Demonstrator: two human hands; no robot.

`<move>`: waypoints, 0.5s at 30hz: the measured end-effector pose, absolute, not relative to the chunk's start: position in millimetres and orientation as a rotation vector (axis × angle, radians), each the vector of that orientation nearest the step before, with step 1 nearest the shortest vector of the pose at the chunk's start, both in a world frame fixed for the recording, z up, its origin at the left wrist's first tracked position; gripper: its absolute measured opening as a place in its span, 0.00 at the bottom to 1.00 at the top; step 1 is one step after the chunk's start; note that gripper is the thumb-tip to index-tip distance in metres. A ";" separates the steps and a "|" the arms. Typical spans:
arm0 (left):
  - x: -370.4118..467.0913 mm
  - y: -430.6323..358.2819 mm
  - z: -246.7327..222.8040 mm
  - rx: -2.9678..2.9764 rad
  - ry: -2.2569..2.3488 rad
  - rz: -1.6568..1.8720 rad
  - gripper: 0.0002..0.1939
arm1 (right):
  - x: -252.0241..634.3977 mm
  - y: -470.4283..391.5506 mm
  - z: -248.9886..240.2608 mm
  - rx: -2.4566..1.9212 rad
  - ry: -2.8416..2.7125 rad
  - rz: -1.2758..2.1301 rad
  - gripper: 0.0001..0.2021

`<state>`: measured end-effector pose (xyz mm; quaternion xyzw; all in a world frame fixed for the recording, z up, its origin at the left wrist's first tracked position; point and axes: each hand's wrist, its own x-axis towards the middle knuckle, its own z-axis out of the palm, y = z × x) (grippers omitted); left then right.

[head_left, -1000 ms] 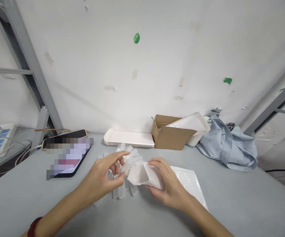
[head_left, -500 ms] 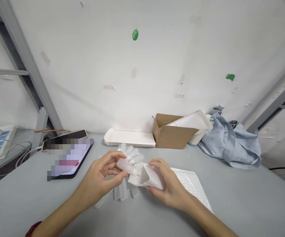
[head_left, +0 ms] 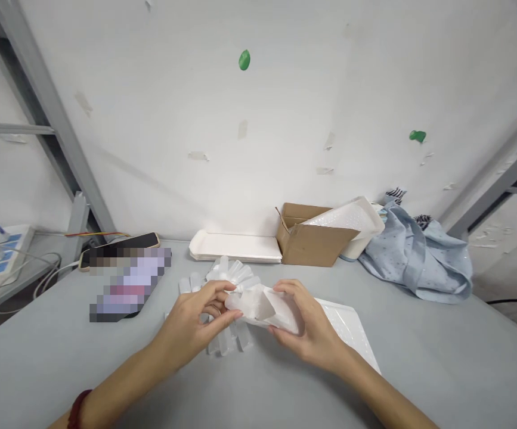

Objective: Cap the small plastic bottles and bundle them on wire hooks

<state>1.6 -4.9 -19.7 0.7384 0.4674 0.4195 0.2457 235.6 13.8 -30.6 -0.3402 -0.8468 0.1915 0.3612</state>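
My left hand [head_left: 194,314] pinches the end of a clear plastic strip [head_left: 234,302] between thumb and fingers. The strip's far end lies at the mouth of a small white padded envelope [head_left: 284,311]; how deep it reaches is hard to make out. My right hand [head_left: 310,322] is wrapped round the envelope from the right and holds its mouth open towards the left. Under and behind my hands, several similar clear strips [head_left: 225,342] lie fanned out on the grey table, partly hidden by my left hand.
A flat white bubble mailer [head_left: 346,328] lies beyond my right hand. Along the wall are stacked white envelopes [head_left: 240,247], a cardboard box [head_left: 318,245] and a light blue cloth bag [head_left: 419,262]. Two phones [head_left: 128,286] lie at left, near a power strip [head_left: 5,256].
My left hand has moved right, bringing the clear strip further towards the envelope's mouth. My right hand still holds the envelope in nearly the same place.
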 end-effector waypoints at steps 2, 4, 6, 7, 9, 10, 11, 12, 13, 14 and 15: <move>2.6 -6.2 -15.6 1.961 1.323 1.153 0.09 | 235.9 13.5 -29.7 -0.881 -2.178 0.488 0.23; 3.8 -7.3 -14.5 2.013 1.344 1.128 0.06 | 236.1 12.9 -29.1 -0.874 -2.172 0.483 0.23; 4.6 -7.7 -17.1 2.151 1.322 1.078 0.05 | 235.9 12.1 -29.2 -0.858 -2.166 0.471 0.23; 5.0 -7.6 -19.4 2.229 1.309 1.053 0.06 | 235.7 11.6 -29.5 -0.851 -2.166 0.468 0.23; 5.6 -7.1 -23.5 2.358 1.286 1.007 0.09 | 235.2 10.9 -30.4 -0.851 -2.173 0.469 0.23; 6.1 -7.1 -24.6 2.396 1.273 0.979 0.11 | 235.0 10.7 -30.8 -0.855 -2.178 0.472 0.23; 6.8 -7.3 -24.5 2.411 1.259 0.934 0.13 | 234.9 10.5 -31.1 -0.860 -2.181 0.473 0.23; 7.8 -8.1 -23.2 2.394 1.247 0.871 0.15 | 235.0 10.4 -31.2 -0.865 -2.181 0.473 0.23; 8.9 -9.5 -20.9 2.347 1.231 0.787 0.18 | 235.1 10.2 -31.1 -0.869 -2.177 0.472 0.23; 10.2 -11.6 -17.6 2.279 1.214 0.696 0.21 | 235.2 10.1 -30.9 -0.868 -2.175 0.472 0.23; 11.5 -14.1 -14.0 2.191 1.193 0.608 0.24 | 235.4 9.9 -30.5 -0.865 -2.173 0.473 0.23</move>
